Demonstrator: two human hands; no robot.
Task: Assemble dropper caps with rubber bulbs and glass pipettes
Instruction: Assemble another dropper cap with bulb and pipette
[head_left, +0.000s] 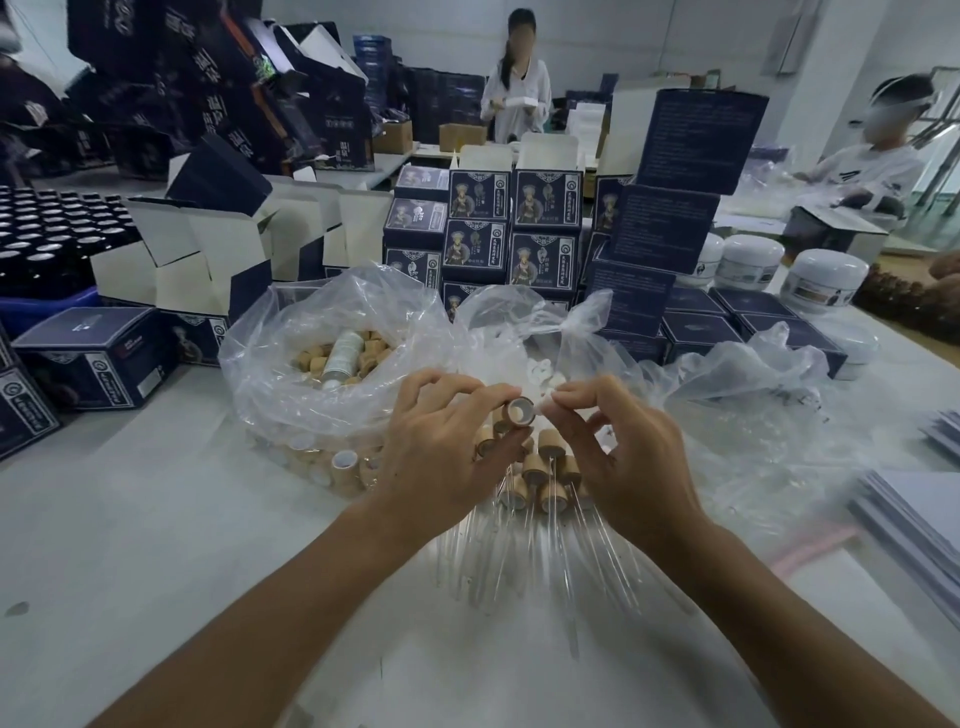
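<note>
Finished droppers (540, 483) piled near on the bench (156, 545). Left hand (441, 441) grips a cap (518, 410); right hand (623, 441) pinches a white bulb (546, 403) beside it. Many caps left, bagged (332, 364).

Stacked navy boxes (475, 248), white jars (823, 280), dark bottles (47, 228) behind

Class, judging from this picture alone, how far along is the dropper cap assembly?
Done: a pile of finished droppers, wood-coloured caps with glass pipettes attached, lies on the table under the hands. In hand: the left hand holds one bare cap, open end towards the right hand, which pinches a white rubber bulb beside it. Left: the plastic bag holds many loose caps.
</note>
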